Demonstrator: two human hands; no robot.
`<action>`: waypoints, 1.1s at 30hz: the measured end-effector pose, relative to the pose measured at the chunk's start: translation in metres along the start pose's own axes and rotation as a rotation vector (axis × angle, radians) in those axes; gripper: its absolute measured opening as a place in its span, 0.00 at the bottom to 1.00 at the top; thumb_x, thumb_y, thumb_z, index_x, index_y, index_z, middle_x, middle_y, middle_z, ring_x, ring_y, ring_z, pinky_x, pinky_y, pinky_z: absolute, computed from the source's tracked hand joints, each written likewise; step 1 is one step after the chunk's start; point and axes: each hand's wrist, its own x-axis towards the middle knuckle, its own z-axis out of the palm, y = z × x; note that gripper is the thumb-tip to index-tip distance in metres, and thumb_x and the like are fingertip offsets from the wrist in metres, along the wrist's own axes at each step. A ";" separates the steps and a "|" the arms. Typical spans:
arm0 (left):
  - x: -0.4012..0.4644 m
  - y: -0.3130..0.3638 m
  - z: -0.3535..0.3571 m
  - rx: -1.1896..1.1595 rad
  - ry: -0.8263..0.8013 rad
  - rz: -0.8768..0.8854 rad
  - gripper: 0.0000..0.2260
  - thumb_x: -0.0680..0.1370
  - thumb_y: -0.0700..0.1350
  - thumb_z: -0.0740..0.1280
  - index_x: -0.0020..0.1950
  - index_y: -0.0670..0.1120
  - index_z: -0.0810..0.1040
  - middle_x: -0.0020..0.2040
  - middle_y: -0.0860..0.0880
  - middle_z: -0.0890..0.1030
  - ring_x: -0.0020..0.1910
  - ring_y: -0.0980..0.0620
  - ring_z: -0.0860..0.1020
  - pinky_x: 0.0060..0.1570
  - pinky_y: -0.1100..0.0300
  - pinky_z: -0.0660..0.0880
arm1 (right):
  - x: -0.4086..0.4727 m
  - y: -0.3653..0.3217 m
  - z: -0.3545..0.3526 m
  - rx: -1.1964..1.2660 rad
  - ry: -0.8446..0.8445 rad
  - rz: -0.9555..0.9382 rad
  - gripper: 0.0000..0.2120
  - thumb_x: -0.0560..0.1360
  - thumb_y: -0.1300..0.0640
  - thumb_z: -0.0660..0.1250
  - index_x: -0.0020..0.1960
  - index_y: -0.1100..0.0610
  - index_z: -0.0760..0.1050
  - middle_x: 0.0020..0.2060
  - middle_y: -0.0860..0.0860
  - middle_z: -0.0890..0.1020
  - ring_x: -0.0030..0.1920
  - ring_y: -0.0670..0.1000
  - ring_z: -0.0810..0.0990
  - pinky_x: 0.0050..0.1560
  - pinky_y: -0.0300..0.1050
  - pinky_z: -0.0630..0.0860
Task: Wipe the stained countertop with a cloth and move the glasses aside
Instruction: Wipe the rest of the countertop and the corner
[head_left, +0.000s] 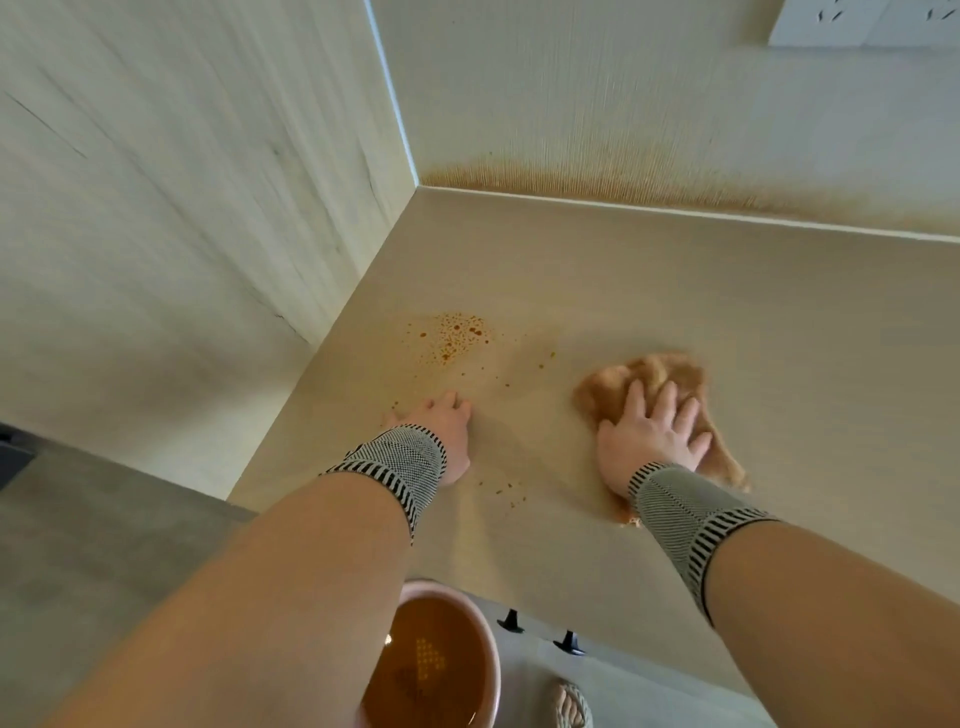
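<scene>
Beige countertop (675, 291): seen from the head view; brown stain (453, 335) spattered near the left wall, smaller specks nearer the front edge
Cloth (644, 374): tan, crumpled, lying on the counter well right of the main spatter
Right hand (649, 436): flat on the cloth, fingers spread and straight, pressing rather than clutching
Left hand (441, 426): resting on the counter just below the spatter; fingers hidden from here, so grip cannot be told
Glasses: none in view
Progress: judged early to midway; main spatter unwiped, wall smear (597, 179) remaining, glasses unaccounted for
Bowl (431, 665): pink, brown liquid, below the counter edge
Writing: none readable
</scene>
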 end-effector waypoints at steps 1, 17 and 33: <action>0.000 -0.001 0.000 0.001 0.006 0.009 0.35 0.80 0.43 0.63 0.81 0.49 0.46 0.81 0.51 0.48 0.78 0.44 0.53 0.73 0.34 0.57 | -0.006 -0.011 0.005 -0.020 -0.026 -0.096 0.31 0.82 0.46 0.51 0.81 0.48 0.42 0.80 0.53 0.39 0.79 0.60 0.37 0.76 0.63 0.42; 0.002 -0.022 0.002 -0.035 0.032 0.123 0.34 0.80 0.52 0.64 0.81 0.54 0.49 0.81 0.54 0.46 0.79 0.43 0.50 0.72 0.29 0.50 | -0.037 -0.031 0.026 0.092 -0.003 -0.090 0.30 0.82 0.60 0.52 0.80 0.45 0.49 0.80 0.47 0.43 0.79 0.56 0.39 0.77 0.60 0.41; -0.016 -0.109 0.029 -0.041 0.062 0.155 0.36 0.80 0.51 0.65 0.81 0.54 0.46 0.81 0.48 0.43 0.80 0.44 0.48 0.74 0.32 0.46 | -0.092 -0.112 0.068 0.113 -0.057 -0.091 0.29 0.83 0.55 0.56 0.80 0.44 0.49 0.80 0.47 0.43 0.79 0.57 0.39 0.77 0.62 0.44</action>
